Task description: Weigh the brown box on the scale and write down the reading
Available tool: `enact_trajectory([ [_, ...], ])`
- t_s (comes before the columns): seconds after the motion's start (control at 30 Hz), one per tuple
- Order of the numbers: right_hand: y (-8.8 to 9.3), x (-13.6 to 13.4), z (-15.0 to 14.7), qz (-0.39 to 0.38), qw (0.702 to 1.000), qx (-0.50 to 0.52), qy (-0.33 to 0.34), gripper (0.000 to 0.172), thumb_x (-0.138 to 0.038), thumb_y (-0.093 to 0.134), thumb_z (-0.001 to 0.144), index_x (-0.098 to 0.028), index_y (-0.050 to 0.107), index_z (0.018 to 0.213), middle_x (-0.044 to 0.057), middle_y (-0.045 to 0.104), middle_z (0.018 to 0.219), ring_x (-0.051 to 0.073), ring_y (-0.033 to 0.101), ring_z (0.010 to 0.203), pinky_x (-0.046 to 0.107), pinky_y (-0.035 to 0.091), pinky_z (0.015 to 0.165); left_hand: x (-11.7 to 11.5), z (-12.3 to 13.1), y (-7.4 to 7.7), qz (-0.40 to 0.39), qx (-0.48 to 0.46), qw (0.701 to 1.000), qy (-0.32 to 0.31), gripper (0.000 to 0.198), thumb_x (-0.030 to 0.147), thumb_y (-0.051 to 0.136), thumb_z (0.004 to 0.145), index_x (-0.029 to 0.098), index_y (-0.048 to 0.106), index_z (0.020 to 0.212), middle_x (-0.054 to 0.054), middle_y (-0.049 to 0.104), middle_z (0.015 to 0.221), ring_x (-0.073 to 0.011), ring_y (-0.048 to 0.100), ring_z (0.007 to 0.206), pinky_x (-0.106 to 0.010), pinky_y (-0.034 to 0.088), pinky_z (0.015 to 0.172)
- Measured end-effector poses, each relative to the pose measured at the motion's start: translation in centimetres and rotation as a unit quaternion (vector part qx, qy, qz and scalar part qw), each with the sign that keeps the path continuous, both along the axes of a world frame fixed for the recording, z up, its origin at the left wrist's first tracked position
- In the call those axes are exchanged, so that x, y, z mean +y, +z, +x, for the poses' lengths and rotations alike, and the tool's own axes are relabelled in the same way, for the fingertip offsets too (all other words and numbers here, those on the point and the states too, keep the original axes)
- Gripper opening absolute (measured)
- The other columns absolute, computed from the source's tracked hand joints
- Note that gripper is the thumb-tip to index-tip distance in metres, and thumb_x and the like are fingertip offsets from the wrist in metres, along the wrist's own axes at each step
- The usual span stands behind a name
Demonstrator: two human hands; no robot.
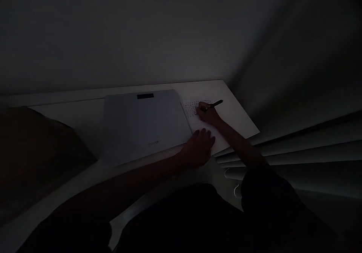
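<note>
Your right hand (207,114) pinches a slim dark pen (215,104), its tip on the white sheet of paper (203,126) lying under both hands. A block of small handwriting (194,108) fills the sheet's top, just left of that hand; the part nearer you looks blank, so the writing seems early. Your left hand (199,147) rests flat, fingers loosely together, on the sheet's near edge, touching the closed grey laptop (141,124) to its left. Count: one pen, one sheet, one laptop.
</note>
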State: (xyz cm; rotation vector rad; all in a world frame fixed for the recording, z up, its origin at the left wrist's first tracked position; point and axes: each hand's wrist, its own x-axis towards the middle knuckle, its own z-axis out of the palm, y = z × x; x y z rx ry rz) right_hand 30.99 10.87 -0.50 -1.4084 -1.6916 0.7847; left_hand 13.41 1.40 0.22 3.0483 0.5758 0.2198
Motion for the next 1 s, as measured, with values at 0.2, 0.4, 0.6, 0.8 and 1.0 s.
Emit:
enact_trajectory([
  [0.2, 0.6, -0.2, -0.4, -0.024, 0.999, -0.010, -0.019, 0.032, -0.039, 0.052, 0.091, -0.018, 0.042, 0.068, -0.002, 0.047, 0.053, 0.013, 0.046, 0.048, 0.024, 0.036, 0.050, 0.0, 0.0, -0.3, 0.017, -0.016, 1.000, 0.000, 0.052, 0.031, 0.041, 0.099, 0.007, 0.048, 0.144, -0.021, 0.043, 0.147, -0.0391, 0.040, 0.135, -0.051, 0.035, 0.109],
  [0.4, 1.1, -0.3, -0.7, -0.024, 0.999, -0.021, -0.020, 0.030, -0.030, 0.053, 0.093, -0.018, 0.043, 0.067, -0.002, 0.046, 0.051, 0.013, 0.046, 0.048, 0.024, 0.038, 0.052, -0.1, -0.1, -0.8, 0.021, -0.027, 0.999, -0.001, 0.053, 0.032, 0.041, 0.098, 0.008, 0.048, 0.145, -0.020, 0.044, 0.147, -0.0388, 0.040, 0.135, -0.051, 0.034, 0.110],
  [0.6, 0.7, -0.1, -0.4, -0.033, 0.999, 0.007, -0.030, 0.031, -0.034, 0.052, 0.095, -0.019, 0.041, 0.070, -0.003, 0.045, 0.050, 0.013, 0.045, 0.043, 0.023, 0.034, 0.043, -0.1, -0.1, -0.9, 0.025, -0.023, 0.999, 0.000, 0.054, 0.033, 0.039, 0.100, 0.008, 0.046, 0.147, -0.020, 0.041, 0.149, -0.0391, 0.038, 0.138, -0.052, 0.032, 0.112],
  [0.8, 0.2, -0.1, -0.1, -0.014, 1.000, 0.018, -0.008, 0.032, -0.039, 0.052, 0.092, -0.019, 0.041, 0.069, -0.002, 0.048, 0.055, 0.013, 0.049, 0.046, 0.023, 0.037, 0.044, -0.2, -0.1, -0.1, 0.010, 0.002, 1.000, 0.001, 0.055, 0.033, 0.036, 0.101, 0.008, 0.044, 0.149, -0.020, 0.040, 0.151, -0.0394, 0.038, 0.138, -0.052, 0.033, 0.111],
  [1.0, 0.2, 0.0, -0.1, -0.013, 1.000, 0.013, -0.011, 0.032, -0.034, 0.054, 0.092, -0.018, 0.043, 0.067, -0.002, 0.047, 0.052, 0.013, 0.048, 0.046, 0.023, 0.037, 0.046, -0.1, -0.1, 0.0, 0.012, 0.005, 1.000, 0.001, 0.054, 0.033, 0.035, 0.101, 0.008, 0.044, 0.149, -0.020, 0.041, 0.150, -0.0393, 0.037, 0.138, -0.052, 0.032, 0.111],
])
